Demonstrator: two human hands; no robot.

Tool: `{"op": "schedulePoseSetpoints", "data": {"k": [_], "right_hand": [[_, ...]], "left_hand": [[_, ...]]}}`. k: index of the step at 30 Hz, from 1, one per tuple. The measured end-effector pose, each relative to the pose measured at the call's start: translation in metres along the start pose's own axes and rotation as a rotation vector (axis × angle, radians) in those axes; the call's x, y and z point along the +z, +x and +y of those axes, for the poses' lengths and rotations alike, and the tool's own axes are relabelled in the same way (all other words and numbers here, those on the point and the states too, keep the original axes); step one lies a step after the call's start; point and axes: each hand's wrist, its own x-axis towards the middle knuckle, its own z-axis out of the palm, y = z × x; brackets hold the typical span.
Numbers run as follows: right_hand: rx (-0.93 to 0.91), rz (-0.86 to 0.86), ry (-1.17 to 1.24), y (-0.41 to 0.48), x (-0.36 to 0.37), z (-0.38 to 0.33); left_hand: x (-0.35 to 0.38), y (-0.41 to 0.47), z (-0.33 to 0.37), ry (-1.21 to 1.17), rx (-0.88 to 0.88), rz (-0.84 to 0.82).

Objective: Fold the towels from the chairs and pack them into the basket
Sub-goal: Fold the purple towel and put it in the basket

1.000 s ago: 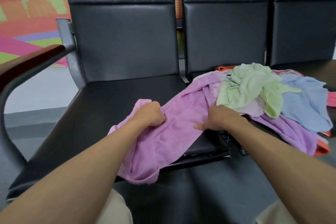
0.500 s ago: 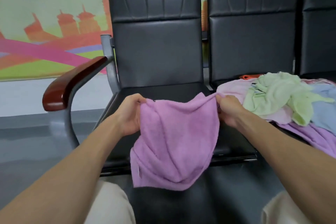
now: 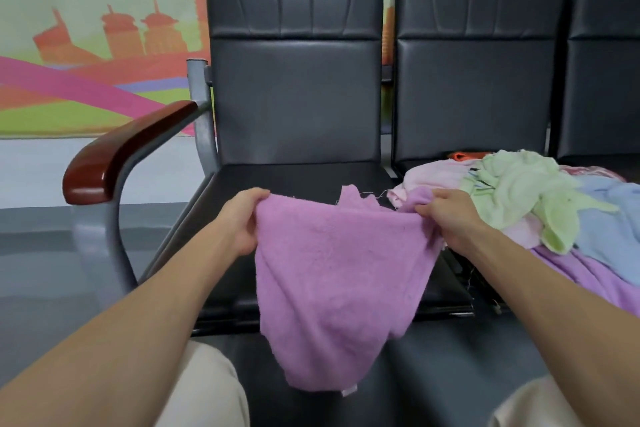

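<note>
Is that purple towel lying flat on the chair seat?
No, the left hand and the right hand pinch the purple towel by its top edge, and it hangs in front of the chair seat.

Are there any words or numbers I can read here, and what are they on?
None can be read.
White tag on the purple towel: too small to read.
Wall painting: only coloured shapes and buildings, no words showing.

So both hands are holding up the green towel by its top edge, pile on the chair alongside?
No: the head view shows left hand and right hand holding the purple towel; the green towel lies in the pile.
</note>
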Motion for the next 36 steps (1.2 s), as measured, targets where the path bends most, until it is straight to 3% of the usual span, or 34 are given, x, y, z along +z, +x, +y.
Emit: {"op": "schedulePoseSetpoints", "data": {"k": [3,7,10,15,19,21,23,25,27,30,33,36], "right_hand": [[-0.242,0.069,-0.471,-0.002,-0.005,0.01],[-0.266,0.021,-0.555,-0.006,-0.006,0.018],[-0.112,0.017,-0.399,0.0,-0.005,0.017],[0.201,0.047,0.122,-0.004,-0.006,-0.001],[0.202,-0.263,0.444,-0.021,-0.02,-0.018],[0.127,-0.261,0.272,-0.024,-0.02,-0.018],[-0.043,-0.063,-0.191,-0.026,-0.018,-0.015],[-0.267,0.024,-0.541,-0.032,-0.016,-0.012],[-0.349,0.051,-0.639,-0.036,-0.015,-0.011],[-0.271,0.11,-0.469,-0.047,-0.015,-0.021],[-0.045,0.11,0.026,-0.06,-0.017,-0.046],[0.116,0.001,0.448,-0.078,-0.027,-0.075]], "left_hand": [[-0.004,-0.002,0.0,0.07,0.093,0.269],[0.0,-0.008,0.001,0.036,0.159,0.354],[0.0,-0.012,0.003,0.035,0.223,0.359],[-0.012,-0.01,0.006,0.012,0.252,0.423],[-0.022,-0.016,0.013,-0.111,0.228,0.335],[-0.027,-0.02,0.015,-0.093,0.268,0.31],[-0.032,-0.026,0.018,0.036,0.364,0.323],[-0.038,-0.036,0.019,0.208,0.472,0.286],[-0.046,-0.048,0.019,0.383,0.538,0.251],[-0.06,-0.065,0.026,0.477,0.561,0.227],[-0.065,-0.087,0.038,0.443,0.558,0.209],[-0.063,-0.112,0.05,0.274,0.517,0.159]]}}
